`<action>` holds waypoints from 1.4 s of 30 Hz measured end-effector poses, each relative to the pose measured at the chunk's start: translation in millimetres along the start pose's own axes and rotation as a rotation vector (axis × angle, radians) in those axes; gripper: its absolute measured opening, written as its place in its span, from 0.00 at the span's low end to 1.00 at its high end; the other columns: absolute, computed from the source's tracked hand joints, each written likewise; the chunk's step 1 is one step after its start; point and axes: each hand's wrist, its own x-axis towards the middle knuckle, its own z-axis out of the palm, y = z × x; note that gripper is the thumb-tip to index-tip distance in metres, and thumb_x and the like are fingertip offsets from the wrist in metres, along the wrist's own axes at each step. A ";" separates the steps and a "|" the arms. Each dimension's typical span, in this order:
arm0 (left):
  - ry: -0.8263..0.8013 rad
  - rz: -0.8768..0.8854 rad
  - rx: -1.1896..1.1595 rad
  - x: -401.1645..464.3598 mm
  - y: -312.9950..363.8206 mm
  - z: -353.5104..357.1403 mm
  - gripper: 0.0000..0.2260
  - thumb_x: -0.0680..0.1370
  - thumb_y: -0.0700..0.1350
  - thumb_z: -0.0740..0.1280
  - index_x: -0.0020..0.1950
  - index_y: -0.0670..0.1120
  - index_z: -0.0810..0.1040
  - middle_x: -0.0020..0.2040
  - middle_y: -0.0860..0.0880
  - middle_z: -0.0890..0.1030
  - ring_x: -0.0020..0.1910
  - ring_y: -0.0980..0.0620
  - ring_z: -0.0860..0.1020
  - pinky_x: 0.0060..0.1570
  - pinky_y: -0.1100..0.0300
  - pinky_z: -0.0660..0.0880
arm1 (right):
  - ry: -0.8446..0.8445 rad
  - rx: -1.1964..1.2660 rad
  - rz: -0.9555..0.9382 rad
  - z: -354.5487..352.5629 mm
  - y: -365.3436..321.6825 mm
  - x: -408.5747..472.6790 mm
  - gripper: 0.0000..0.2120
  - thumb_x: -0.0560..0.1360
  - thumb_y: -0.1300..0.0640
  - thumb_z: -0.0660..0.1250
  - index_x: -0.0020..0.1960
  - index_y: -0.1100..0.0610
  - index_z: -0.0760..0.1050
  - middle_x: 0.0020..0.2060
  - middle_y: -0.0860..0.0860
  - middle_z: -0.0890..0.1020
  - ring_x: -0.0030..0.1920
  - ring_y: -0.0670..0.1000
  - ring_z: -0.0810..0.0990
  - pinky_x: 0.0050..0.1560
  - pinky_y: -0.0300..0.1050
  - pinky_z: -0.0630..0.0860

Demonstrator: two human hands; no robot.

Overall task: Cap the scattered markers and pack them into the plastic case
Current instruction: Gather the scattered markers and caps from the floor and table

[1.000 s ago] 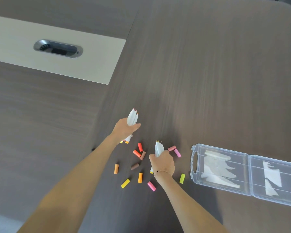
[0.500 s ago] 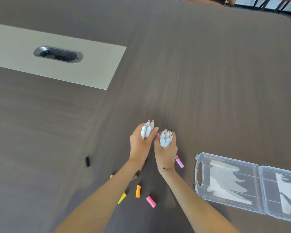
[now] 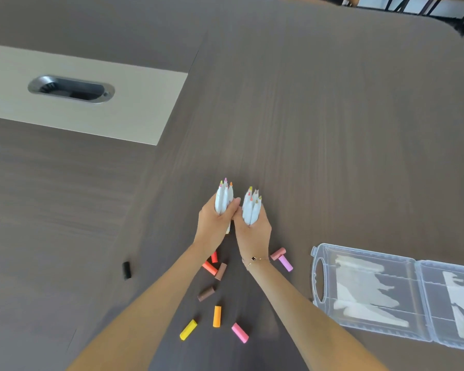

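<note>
- Head view: both hands are raised side by side over the dark wood-grain table [image 3: 332, 129], touching each other near the thumbs.
- Left hand [image 3: 214, 223]: closed around a bundle of white uncapped markers [image 3: 223, 199], tips pointing to the far side; yellow, pink and orange nibs show.
- Right hand [image 3: 253, 231]: closed around a second bundle of white uncapped markers [image 3: 251, 207], tips also pointing far; yellow, orange and brownish nibs show. A thin bracelet [image 3: 253, 258] sits on this wrist.
- Loose caps lie on the table near the wrists and between the forearms: red-orange caps [image 3: 209, 267], a tan cap [image 3: 221, 271], a brown cap [image 3: 206, 293], an orange cap [image 3: 217, 316], a yellow cap [image 3: 188, 329], a pink cap [image 3: 239, 332].
- Right of the right wrist: a salmon cap [image 3: 277, 253] touching a lilac cap [image 3: 285, 263].
- A black cap [image 3: 126, 269] lies apart, to the left.
- Clear plastic case [image 3: 402, 295]: lies open and flat at the near right, handle end toward the hands, holding no markers. Pale torn label remains show through it; no writing is legible.
- Far left: a light inset panel [image 3: 145, 103] with an oval cable grommet [image 3: 71, 88].
- No brand marks are readable on the markers.
</note>
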 end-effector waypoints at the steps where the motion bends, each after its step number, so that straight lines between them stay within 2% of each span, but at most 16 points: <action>1: -0.013 -0.021 0.002 1.2 5.7 -2.7 0.11 0.77 0.48 0.67 0.42 0.40 0.74 0.30 0.53 0.76 0.27 0.58 0.73 0.28 0.68 0.70 | -0.009 0.002 0.023 -1.0 -6.4 1.6 0.05 0.75 0.56 0.68 0.41 0.50 0.73 0.34 0.45 0.77 0.32 0.40 0.74 0.33 0.30 0.71; 3: -0.055 -0.084 -0.004 2.3 17.6 -11.0 0.11 0.77 0.48 0.67 0.43 0.40 0.75 0.31 0.50 0.78 0.23 0.60 0.73 0.24 0.70 0.68 | -0.071 -0.049 0.094 -4.5 -18.3 4.2 0.10 0.74 0.53 0.69 0.43 0.61 0.75 0.32 0.52 0.78 0.28 0.44 0.73 0.27 0.35 0.70; 5: -0.120 -0.201 0.029 1.8 27.8 -23.2 0.11 0.77 0.51 0.68 0.43 0.43 0.77 0.33 0.50 0.81 0.26 0.58 0.77 0.24 0.67 0.70 | -0.175 -0.044 0.237 -8.9 -30.7 5.7 0.15 0.72 0.51 0.70 0.46 0.64 0.77 0.32 0.54 0.80 0.28 0.49 0.77 0.25 0.38 0.71; 7: -0.199 -0.337 0.056 0.0 31.6 -37.1 0.13 0.75 0.54 0.69 0.46 0.44 0.79 0.39 0.49 0.84 0.34 0.54 0.82 0.31 0.63 0.76 | -0.304 -0.023 0.380 -15.7 -38.1 4.4 0.16 0.70 0.50 0.73 0.48 0.61 0.79 0.38 0.55 0.84 0.37 0.55 0.84 0.36 0.46 0.79; 9: -0.256 -0.443 0.067 -4.6 31.4 -48.7 0.16 0.73 0.56 0.71 0.51 0.44 0.80 0.44 0.46 0.85 0.42 0.49 0.84 0.41 0.55 0.80 | -0.399 -0.051 0.471 -23.3 -39.0 0.4 0.17 0.67 0.47 0.75 0.49 0.58 0.80 0.41 0.54 0.86 0.44 0.55 0.85 0.48 0.53 0.80; 12: -0.319 -0.472 0.065 -25.3 31.9 -60.0 0.14 0.74 0.50 0.71 0.52 0.41 0.81 0.44 0.44 0.85 0.42 0.48 0.84 0.45 0.56 0.81 | -0.453 -0.144 0.516 -29.7 -31.4 -15.4 0.18 0.68 0.48 0.74 0.51 0.58 0.80 0.43 0.55 0.85 0.46 0.56 0.85 0.52 0.55 0.80; 14: -0.299 -0.458 0.071 -46.4 29.2 -66.3 0.12 0.75 0.47 0.71 0.50 0.39 0.81 0.42 0.44 0.85 0.41 0.48 0.84 0.48 0.55 0.81 | -0.429 -0.168 0.503 -33.9 -27.7 -31.5 0.15 0.70 0.52 0.72 0.51 0.60 0.80 0.42 0.56 0.85 0.45 0.56 0.85 0.53 0.56 0.80; 16: -0.352 -0.481 0.045 -71.0 23.9 -78.1 0.11 0.75 0.46 0.71 0.48 0.38 0.81 0.42 0.43 0.85 0.40 0.48 0.83 0.48 0.54 0.81 | -0.481 -0.148 0.512 -44.7 -26.9 -49.1 0.10 0.73 0.55 0.70 0.49 0.61 0.80 0.43 0.57 0.85 0.45 0.54 0.85 0.52 0.53 0.81; 19: -0.648 -0.572 0.038 -109.2 11.7 -97.0 0.10 0.75 0.45 0.70 0.48 0.38 0.81 0.45 0.41 0.83 0.45 0.45 0.82 0.50 0.54 0.79 | -0.763 -0.189 0.556 -67.0 -26.3 -73.2 0.11 0.74 0.57 0.69 0.53 0.64 0.79 0.46 0.58 0.85 0.46 0.56 0.85 0.45 0.45 0.81; 21: -0.811 -0.636 0.133 -129.0 -3.9 -106.0 0.11 0.75 0.46 0.70 0.49 0.39 0.80 0.48 0.41 0.84 0.50 0.44 0.82 0.54 0.52 0.78 | -0.951 -0.222 0.602 -80.2 -18.0 -84.9 0.14 0.75 0.57 0.69 0.56 0.65 0.76 0.50 0.58 0.84 0.50 0.57 0.84 0.48 0.46 0.81; 23: -0.890 -0.677 0.170 -142.3 -22.2 -109.8 0.12 0.75 0.47 0.71 0.50 0.39 0.80 0.51 0.42 0.83 0.53 0.44 0.82 0.57 0.50 0.77 | -1.044 -0.254 0.644 -90.6 -4.7 -93.8 0.15 0.76 0.55 0.68 0.57 0.64 0.74 0.53 0.57 0.83 0.53 0.57 0.82 0.53 0.48 0.80; 27: -0.824 -0.699 0.161 -156.7 -40.6 -107.3 0.13 0.75 0.47 0.71 0.53 0.39 0.79 0.53 0.43 0.83 0.55 0.46 0.81 0.61 0.49 0.75 | -1.043 -0.259 0.689 -103.3 14.0 -105.2 0.12 0.76 0.54 0.68 0.55 0.59 0.73 0.55 0.57 0.82 0.56 0.56 0.81 0.60 0.52 0.76; 31: -0.738 -0.604 0.137 -156.7 -44.2 -101.3 0.10 0.75 0.49 0.70 0.50 0.43 0.82 0.53 0.46 0.84 0.55 0.51 0.81 0.64 0.51 0.73 | -1.047 -0.311 0.627 -104.9 20.5 -107.9 0.10 0.76 0.51 0.67 0.54 0.56 0.76 0.55 0.53 0.83 0.57 0.51 0.81 0.63 0.52 0.74; 38: -0.651 -0.488 0.170 -120.6 -39.3 -82.0 0.21 0.71 0.61 0.71 0.54 0.46 0.82 0.55 0.49 0.83 0.57 0.49 0.80 0.63 0.44 0.72 | -0.844 -0.329 0.448 -90.2 21.4 -80.2 0.17 0.72 0.47 0.69 0.55 0.56 0.80 0.50 0.50 0.85 0.54 0.49 0.82 0.62 0.53 0.75; 40: -0.592 -0.466 0.143 -104.2 -33.7 -75.6 0.22 0.70 0.60 0.71 0.56 0.46 0.81 0.54 0.49 0.83 0.56 0.50 0.81 0.61 0.47 0.74 | -0.797 -0.309 0.417 -83.2 17.1 -66.0 0.16 0.73 0.48 0.68 0.56 0.56 0.81 0.50 0.50 0.85 0.54 0.48 0.82 0.61 0.49 0.75; 42: -0.512 -0.438 0.128 -87.8 -26.3 -69.0 0.18 0.73 0.55 0.71 0.57 0.45 0.80 0.52 0.48 0.84 0.52 0.52 0.82 0.56 0.55 0.78 | -0.753 -0.299 0.391 -75.2 15.0 -50.8 0.14 0.75 0.50 0.68 0.56 0.56 0.80 0.49 0.48 0.85 0.53 0.46 0.82 0.58 0.42 0.76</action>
